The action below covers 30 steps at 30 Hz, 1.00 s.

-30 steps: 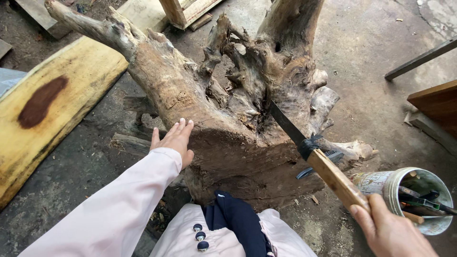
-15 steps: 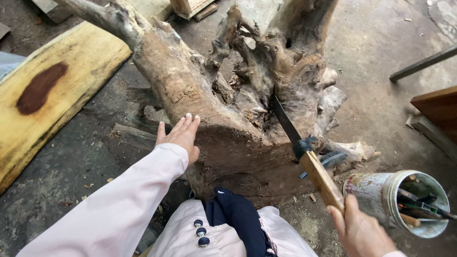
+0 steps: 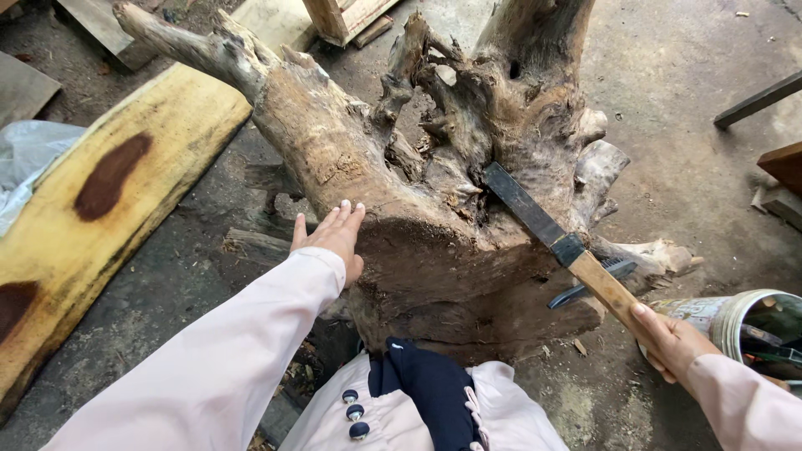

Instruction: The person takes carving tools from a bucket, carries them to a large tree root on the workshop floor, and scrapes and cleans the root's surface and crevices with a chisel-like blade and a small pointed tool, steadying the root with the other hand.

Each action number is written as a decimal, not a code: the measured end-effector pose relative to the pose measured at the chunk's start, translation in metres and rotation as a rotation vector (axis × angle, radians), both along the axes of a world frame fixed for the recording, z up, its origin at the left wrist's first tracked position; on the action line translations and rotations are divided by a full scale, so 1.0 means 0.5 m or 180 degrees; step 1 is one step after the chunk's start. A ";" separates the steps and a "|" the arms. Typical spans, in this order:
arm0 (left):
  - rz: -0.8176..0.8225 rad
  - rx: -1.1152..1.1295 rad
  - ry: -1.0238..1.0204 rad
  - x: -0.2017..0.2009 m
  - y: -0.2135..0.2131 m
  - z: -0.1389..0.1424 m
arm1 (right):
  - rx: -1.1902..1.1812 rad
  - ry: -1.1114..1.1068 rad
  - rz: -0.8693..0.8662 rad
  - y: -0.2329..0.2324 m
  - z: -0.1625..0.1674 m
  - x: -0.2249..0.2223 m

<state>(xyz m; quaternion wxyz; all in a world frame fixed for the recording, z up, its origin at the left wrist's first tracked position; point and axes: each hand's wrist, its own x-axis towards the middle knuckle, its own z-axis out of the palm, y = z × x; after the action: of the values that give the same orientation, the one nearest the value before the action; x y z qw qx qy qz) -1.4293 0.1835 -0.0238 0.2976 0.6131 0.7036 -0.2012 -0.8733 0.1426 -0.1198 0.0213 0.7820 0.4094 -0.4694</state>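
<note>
Your left hand [image 3: 332, 236] lies flat and open on the near flank of the big gnarled tree stump [image 3: 434, 192], fingers together and pointing up the trunk, palm pressed to the bark just where the pale upper wood meets the darker cut face. Your right hand [image 3: 668, 341] is wrapped around the wooden handle of a long chisel [image 3: 561, 242], down to the right of the stump; its dark flat blade runs up and left and its tip sits in the tangle of roots near the stump's middle. A small dark-handled tool [image 3: 591, 282] lies against the stump's right edge, just beneath the chisel. Right of that, touching your wrist, stands a bucket [image 3: 725, 316] with tools inside. Left of the stump a yellow slab of wood [image 3: 100, 209] lies on the concrete floor [image 3: 685, 175], with a strip of bare floor between slab and stump. Behind the stump a wooden frame [image 3: 342, 17] stands close. To the stump's right the floor opens out as far as a dark bar [image 3: 756, 100] and a board edge [image 3: 784, 167].
</note>
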 end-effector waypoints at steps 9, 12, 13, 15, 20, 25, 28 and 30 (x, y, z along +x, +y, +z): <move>0.0063 0.0067 0.0011 0.002 -0.003 -0.009 | -0.0066 -0.1399 0.0904 -0.115 0.210 -0.048; 0.0045 0.0137 -0.0002 0.000 -0.005 -0.013 | 0.0079 -0.1848 0.0869 -0.161 0.246 -0.111; 0.0034 0.0157 -0.0002 -0.001 -0.005 -0.015 | 0.0121 -0.1987 0.0842 -0.168 0.254 -0.128; 0.0015 0.0168 0.0000 -0.002 -0.005 -0.017 | -0.0130 -0.1939 0.0882 -0.156 0.258 -0.150; 0.0014 0.0142 -0.0024 -0.006 -0.005 -0.020 | -0.0497 -0.1810 0.1335 -0.119 0.198 -0.135; 0.0036 0.0165 -0.0055 -0.006 -0.003 -0.023 | 0.0191 0.0636 0.0027 -0.164 0.091 -0.079; 0.0050 0.0147 -0.0049 -0.009 -0.004 -0.022 | -0.0171 0.0665 -0.0365 -0.176 0.056 -0.080; 0.0007 0.0171 -0.0036 -0.006 -0.002 -0.020 | -0.0200 0.0627 -0.0641 -0.183 0.049 -0.114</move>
<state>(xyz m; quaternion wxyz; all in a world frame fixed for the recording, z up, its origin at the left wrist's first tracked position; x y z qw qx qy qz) -1.4325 0.1828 -0.0337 0.2852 0.6213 0.7077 -0.1784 -0.9303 0.0512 -0.0952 -0.0417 0.7682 0.3141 -0.5563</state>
